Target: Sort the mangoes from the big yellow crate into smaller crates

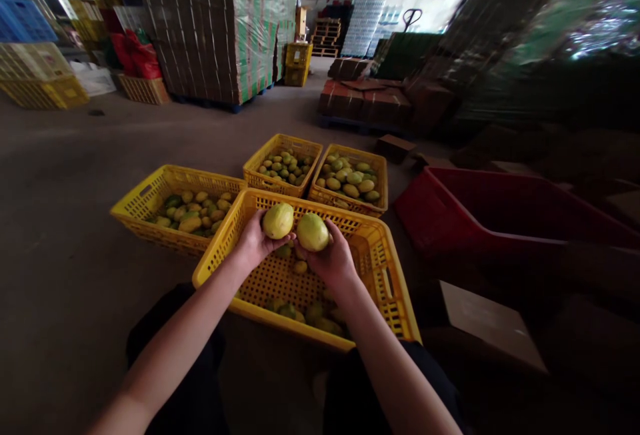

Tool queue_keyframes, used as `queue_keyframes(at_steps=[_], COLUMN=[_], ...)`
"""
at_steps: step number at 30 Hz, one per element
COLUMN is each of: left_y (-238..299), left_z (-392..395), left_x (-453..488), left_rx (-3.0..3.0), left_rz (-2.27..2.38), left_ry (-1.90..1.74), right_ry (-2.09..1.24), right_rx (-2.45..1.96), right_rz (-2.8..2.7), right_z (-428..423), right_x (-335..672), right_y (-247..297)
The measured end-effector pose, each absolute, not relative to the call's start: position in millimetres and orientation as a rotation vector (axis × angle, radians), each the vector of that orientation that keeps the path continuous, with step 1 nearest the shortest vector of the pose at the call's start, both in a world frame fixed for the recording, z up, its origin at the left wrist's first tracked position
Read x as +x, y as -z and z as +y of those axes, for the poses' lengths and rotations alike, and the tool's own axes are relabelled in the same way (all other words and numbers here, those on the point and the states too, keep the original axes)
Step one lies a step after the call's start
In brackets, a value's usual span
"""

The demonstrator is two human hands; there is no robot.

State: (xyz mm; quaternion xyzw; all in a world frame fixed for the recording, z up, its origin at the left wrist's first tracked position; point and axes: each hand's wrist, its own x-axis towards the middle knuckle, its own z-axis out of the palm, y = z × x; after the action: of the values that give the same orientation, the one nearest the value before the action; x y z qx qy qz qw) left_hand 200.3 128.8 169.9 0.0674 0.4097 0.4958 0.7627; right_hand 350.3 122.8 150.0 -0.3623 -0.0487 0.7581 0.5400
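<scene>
My left hand [256, 243] grips a yellow-green mango [278, 220] and my right hand [333, 260] grips another mango [313, 231]. Both fruits are held side by side, almost touching, above the nearest yellow crate [385, 275]. That crate holds only a few mangoes [295, 311] on its bottom, near its front wall. My knees in dark trousers flank the crate's near edge.
Three more yellow crates with mangoes stand beyond: left [145, 198], middle [260, 168], right [383, 175]. A red tub [500, 211] lies to the right, a cardboard sheet [487, 325] below it. Wrapped pallets of boxes [215, 28] and stacked crates [35, 71] line the back.
</scene>
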Motion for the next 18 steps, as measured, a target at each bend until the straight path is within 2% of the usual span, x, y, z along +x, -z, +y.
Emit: queue_keyframes(at_steps=[12, 18], left_y=[-157, -160], left_z=[130, 126], left_x=[202, 202], left_rx=[0.006, 0.097], left_rz=[0.8, 0.76], left_ry=[-1.004, -1.117], right_ry=[-1.933, -1.855], right_rx=[-0.884, -0.87], right_rz=[-0.223, -0.26], right_z=[119, 117], right_x=[352, 351], right_y=[-151, -151])
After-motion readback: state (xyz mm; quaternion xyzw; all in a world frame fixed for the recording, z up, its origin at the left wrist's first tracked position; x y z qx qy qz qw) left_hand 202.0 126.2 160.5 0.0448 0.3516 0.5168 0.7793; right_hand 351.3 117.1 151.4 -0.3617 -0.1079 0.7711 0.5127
